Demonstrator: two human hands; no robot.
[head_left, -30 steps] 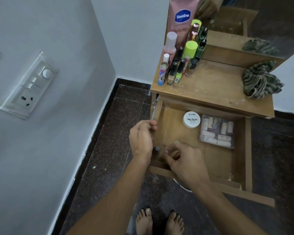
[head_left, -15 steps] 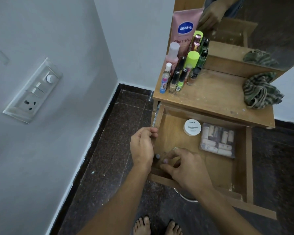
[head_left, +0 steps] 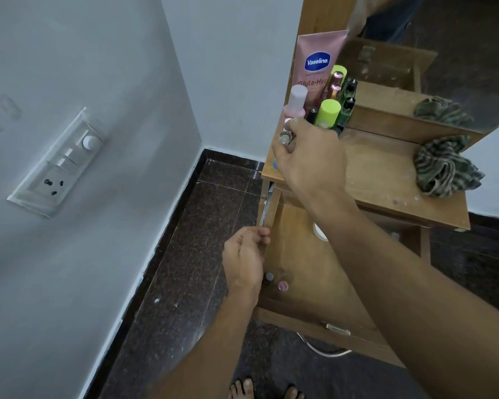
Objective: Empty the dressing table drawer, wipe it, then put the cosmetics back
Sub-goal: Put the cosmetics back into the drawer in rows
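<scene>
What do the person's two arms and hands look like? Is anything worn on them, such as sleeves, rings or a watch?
Both forearms are bare as far as the picture shows: no sleeve reaches them. The left hand and the right hand wear no gloves, and I see no watch, bracelet or ring on the visible sides. The fingernails look short and unpainted.

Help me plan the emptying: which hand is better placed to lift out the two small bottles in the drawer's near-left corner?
Left. The left hand rests on the drawer side wall right beside the two small bottles; the right hand is up at the tabletop, its grip on a small bottle.

wooden dressing table top [head_left: 386, 180]: cosmetics cluster [head_left: 326, 105] back-left, crumpled cloth [head_left: 444, 168] right.
</scene>
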